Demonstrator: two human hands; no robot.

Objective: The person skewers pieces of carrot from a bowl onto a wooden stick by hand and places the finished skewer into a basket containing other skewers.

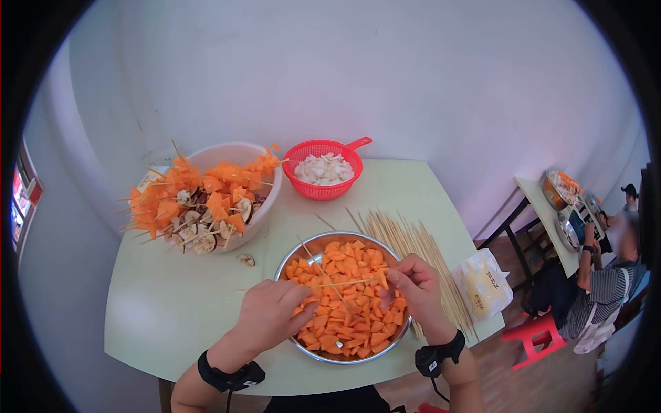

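A steel bowl (335, 359) full of cut orange carrot pieces (344, 320) stands near the table's front edge. Over its left side, my left hand (272, 313) is closed on one end of a thin wooden skewer (344, 283). My right hand (418, 286), over the bowl's right rim, pinches an orange piece (381, 278) at the skewer's other end. A second skewer (323, 275) lies slanting across the carrots. Many bare skewers (416, 248) lie spread on the table to the right of the bowl.
A white bowl (272, 196) at the back left holds skewers of orange pieces and mushrooms. Beside it stands a red colander (323, 193) with white pieces. A white and yellow packet (482, 283) lies at the right. Another person (602, 303) sits at a far-right table (551, 220), near a red stool (533, 337).
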